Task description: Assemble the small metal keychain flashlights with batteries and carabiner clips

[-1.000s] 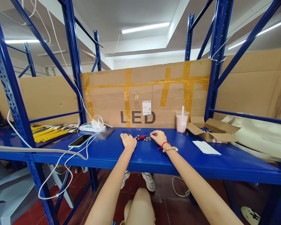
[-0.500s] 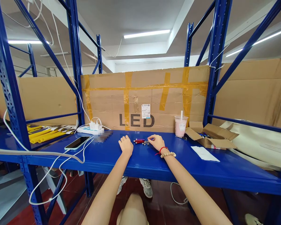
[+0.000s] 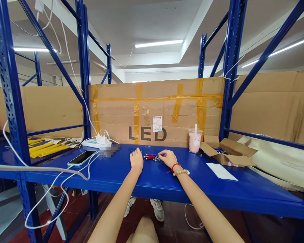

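Note:
My left hand (image 3: 136, 160) is over the blue tabletop with its fingers curled. A small shiny tip shows by its fingertips, but what it holds is hidden. Just right of it lie a few slim red and purple pen-like pieces (image 3: 150, 157), with a small heap of silvery metal parts (image 3: 156, 159) beside them. My right hand (image 3: 167, 158), with a red cord and a beaded bracelet on the wrist, is at the right edge of that heap. Its thumb and fingertips are pinched together; anything between them is too small to make out.
A pink drink cup with a straw (image 3: 194, 140), an open cardboard box (image 3: 229, 157) and a white paper (image 3: 221, 171) are on the right. A phone (image 3: 82, 157), a power strip (image 3: 97, 144) and white cables are on the left. Taped cardboard (image 3: 111, 114) stands behind.
The view has tilted slightly upward. My left hand's fingers have drawn together, and a shiny tip now shows by them. My right hand stays by the metal parts, still pinched.

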`<state>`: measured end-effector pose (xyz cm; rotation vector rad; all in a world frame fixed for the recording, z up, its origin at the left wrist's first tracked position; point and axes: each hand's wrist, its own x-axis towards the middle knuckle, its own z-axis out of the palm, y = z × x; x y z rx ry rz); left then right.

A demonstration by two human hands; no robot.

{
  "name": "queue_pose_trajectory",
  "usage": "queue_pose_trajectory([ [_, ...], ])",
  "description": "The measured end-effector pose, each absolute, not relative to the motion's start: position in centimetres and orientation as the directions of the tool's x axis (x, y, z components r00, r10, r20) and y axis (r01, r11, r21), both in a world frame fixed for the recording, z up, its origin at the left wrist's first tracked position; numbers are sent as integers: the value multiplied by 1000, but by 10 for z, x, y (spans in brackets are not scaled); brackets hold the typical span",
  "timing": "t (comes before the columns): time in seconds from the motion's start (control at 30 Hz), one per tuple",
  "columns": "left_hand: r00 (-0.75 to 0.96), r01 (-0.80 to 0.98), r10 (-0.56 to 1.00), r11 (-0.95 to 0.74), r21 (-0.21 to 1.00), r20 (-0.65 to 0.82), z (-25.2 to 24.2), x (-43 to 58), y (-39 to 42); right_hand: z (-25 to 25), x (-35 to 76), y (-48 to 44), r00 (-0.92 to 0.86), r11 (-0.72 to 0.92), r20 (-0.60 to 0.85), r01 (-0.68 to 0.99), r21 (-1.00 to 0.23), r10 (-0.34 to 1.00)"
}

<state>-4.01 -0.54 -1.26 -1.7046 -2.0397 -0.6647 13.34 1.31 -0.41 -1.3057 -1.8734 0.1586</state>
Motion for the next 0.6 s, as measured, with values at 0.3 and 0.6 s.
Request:
queue_pose_trajectory([
  [0.3, 386, 918, 719, -359, -167, 578, -1, -34, -15, -6, 127, 9, -253, 600, 595, 621, -505, 763],
  [0.6, 421, 905, 723, -379, -194, 548, 2, -33, -19, -7, 124, 12, -343, 621, 529, 557, -550, 776],
])
